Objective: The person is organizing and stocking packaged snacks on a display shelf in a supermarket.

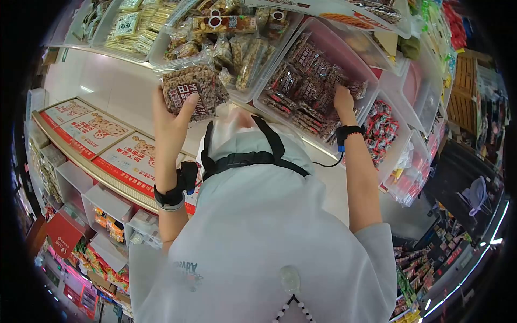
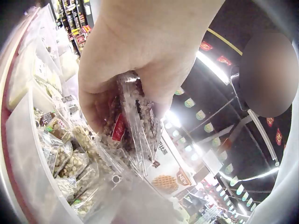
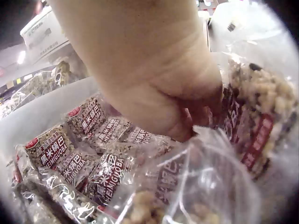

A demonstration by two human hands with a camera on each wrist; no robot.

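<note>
My left hand (image 1: 171, 116) grips a clear packet of rice crackers (image 1: 188, 89) with a dark red printed label, thumb across its front. It is held up at the left bin's front edge. In the left wrist view the packet (image 2: 135, 121) shows edge-on between thumb and fingers. My right hand (image 1: 344, 103) reaches down into a clear plastic bin (image 1: 353, 54) of similar rice cracker packets (image 1: 309, 89). In the right wrist view its curled fingers pinch at a packet (image 3: 231, 114) along the bin's right side; the fingertips are partly hidden. Other packets (image 3: 110, 170) lie flat and overlapping beside it.
Left of this bin stands a bin of mixed wrapped snacks (image 1: 237, 54). Red-wrapped sweets (image 1: 381, 126) fill a bin to the right. A pale counter ledge (image 1: 118, 75) with red printed panels (image 1: 102, 132) runs along the left, above lower shelf bins (image 1: 107, 202).
</note>
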